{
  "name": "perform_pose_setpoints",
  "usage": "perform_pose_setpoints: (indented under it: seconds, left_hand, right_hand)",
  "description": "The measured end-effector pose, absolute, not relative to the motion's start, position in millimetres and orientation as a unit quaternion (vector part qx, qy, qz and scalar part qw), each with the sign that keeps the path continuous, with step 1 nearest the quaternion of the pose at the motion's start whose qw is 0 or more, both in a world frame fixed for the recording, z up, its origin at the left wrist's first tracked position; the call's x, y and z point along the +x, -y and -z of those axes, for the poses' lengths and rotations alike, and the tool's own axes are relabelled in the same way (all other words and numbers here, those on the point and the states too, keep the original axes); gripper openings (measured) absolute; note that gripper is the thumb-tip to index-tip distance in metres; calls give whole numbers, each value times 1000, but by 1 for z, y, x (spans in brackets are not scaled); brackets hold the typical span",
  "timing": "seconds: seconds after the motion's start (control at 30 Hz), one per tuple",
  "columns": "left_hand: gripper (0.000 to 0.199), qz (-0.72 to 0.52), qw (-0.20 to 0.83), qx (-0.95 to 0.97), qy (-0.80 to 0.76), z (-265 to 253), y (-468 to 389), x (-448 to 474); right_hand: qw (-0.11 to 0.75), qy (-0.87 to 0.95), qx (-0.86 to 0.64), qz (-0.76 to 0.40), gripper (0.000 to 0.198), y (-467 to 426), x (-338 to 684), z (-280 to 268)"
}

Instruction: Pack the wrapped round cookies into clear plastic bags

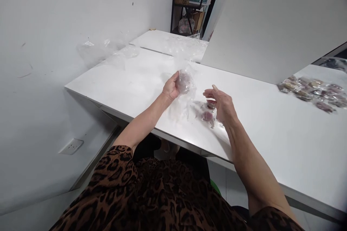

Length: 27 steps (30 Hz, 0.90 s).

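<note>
A clear, crinkly bag with something round and a bit purple inside was in the person's left hand, over the white counter. The left fingers were curled around the left side of the bag and had hold of it. To the right of the bag was the right hand. Its fingers were loose and partly spread, and nothing could be seen in them. Some small red packets in shiny wrap lay to the right of the bag and a little nearer the person, next to the right hand. Whether that hand touched them could not be told.

Far to the right of the bag was a pile of wrapped packets. To its left, near the wall, lay loose clear plastic. Well beyond the bag stood a black rack with boxes on it.
</note>
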State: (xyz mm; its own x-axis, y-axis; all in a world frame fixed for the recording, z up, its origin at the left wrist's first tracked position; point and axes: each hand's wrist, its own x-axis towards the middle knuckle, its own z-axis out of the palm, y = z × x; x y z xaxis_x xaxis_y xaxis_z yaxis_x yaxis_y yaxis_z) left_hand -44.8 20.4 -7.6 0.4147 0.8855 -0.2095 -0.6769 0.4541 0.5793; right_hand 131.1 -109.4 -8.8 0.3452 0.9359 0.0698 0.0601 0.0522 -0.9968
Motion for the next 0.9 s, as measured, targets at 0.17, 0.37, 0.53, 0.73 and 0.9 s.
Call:
perform_pose_setpoints:
  seconds: [0.17, 0.37, 0.53, 0.73, 0.9]
  left_hand:
    - [13, -437, 828, 267, -227, 9, 10, -25]
    - [9, -430, 826, 281, -232, 20, 19, -11]
    - [11, -443, 821, 255, -255, 25, 13, -11]
    - [6, -462, 803, 283, -247, 26, 13, -11]
    - [42, -368, 848, 281, -256, 29, 10, -13]
  right_hand:
    - [541, 405, -518, -525, 61, 96, 125, 23]
    - [692, 352, -477, -412, 42, 92, 127, 19]
    - [667, 377, -464, -445, 53, 92, 138, 10]
    - [638, 346, -522, -448, 50, 98, 124, 7]
    - [697, 378, -510, -334, 43, 99, 126, -1]
